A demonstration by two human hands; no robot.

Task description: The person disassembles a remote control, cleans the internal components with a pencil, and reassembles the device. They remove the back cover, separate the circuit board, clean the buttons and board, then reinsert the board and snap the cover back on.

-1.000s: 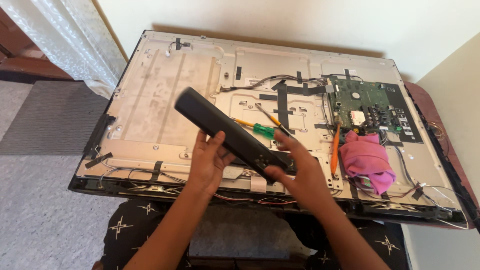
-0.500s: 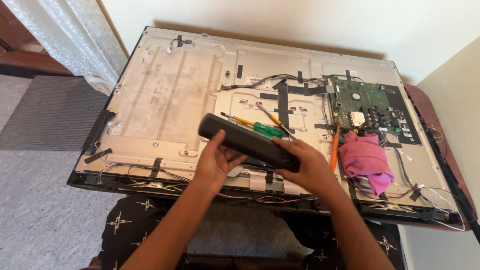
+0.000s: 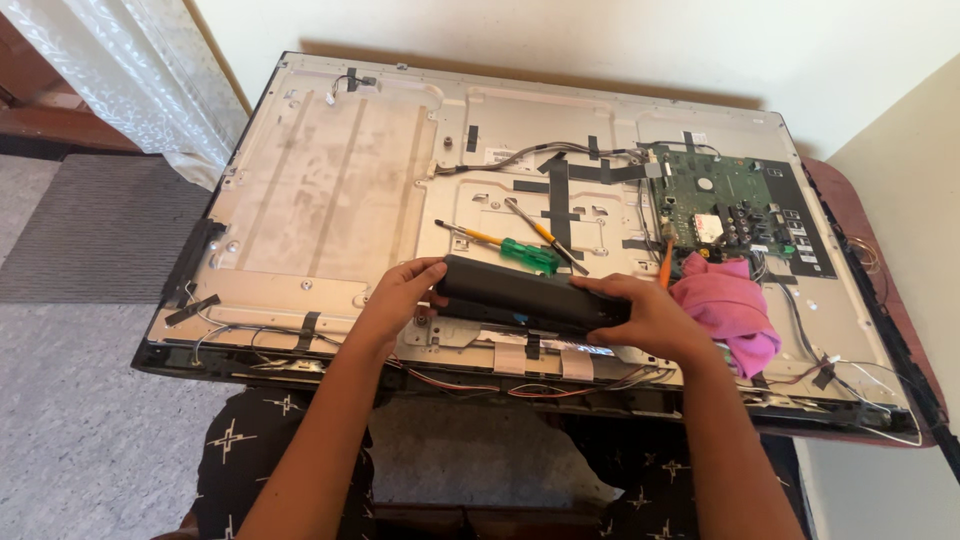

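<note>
Head view shows me both left hand [image 3: 400, 292] and right hand [image 3: 650, 318] closed around the black bar [image 3: 530, 296], low over the television back panel [image 3: 330, 190] near its front edge, not yet seated.

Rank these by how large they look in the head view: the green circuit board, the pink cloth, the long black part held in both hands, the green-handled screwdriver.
1. Green circuit board
2. Long black part
3. Pink cloth, close to the black part, unsure
4. Green-handled screwdriver

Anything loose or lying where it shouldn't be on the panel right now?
Yes. A pink cloth is bunched beside the green circuit board, and screwdrivers lie loose on the metal back panel. Both hands, left and right, hold the long black part at a slight tilt.
</note>
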